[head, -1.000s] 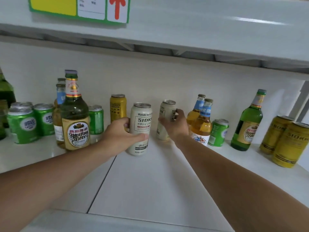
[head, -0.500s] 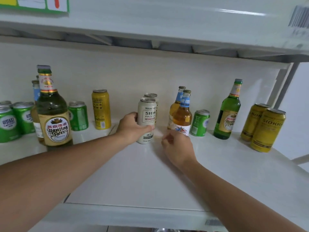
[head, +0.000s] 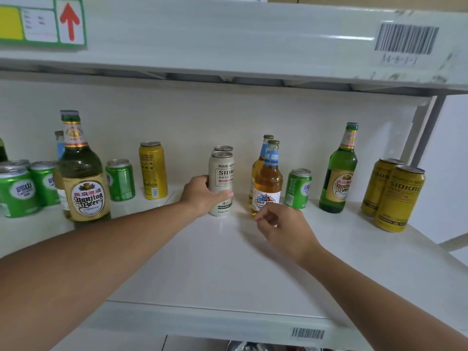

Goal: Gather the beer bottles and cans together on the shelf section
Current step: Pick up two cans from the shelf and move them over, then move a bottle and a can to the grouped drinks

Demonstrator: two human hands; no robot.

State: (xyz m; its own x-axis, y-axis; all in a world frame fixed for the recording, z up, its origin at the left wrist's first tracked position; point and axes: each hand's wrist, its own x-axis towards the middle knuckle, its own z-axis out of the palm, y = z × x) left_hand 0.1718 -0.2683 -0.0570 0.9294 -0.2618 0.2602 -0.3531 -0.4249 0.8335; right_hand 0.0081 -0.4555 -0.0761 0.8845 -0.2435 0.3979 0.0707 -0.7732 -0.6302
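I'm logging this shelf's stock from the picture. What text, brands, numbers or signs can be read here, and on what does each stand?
"SIDK", cut off: white can gripped by left hand.
"Yanjing Beer": big green bottle.
"Yanjin", partly seen: right green bottle.
"SIDKR", cut off: front yellow can.
"HE BEE": amber bottle, neck band.
"A4-8-1-1", blurred: under upper barcode.
Red up arrow: green-edged sign.
Green cans' characters, small print: unreadable.

1 head view, close, facing forward-down at shelf (head: 228, 262)
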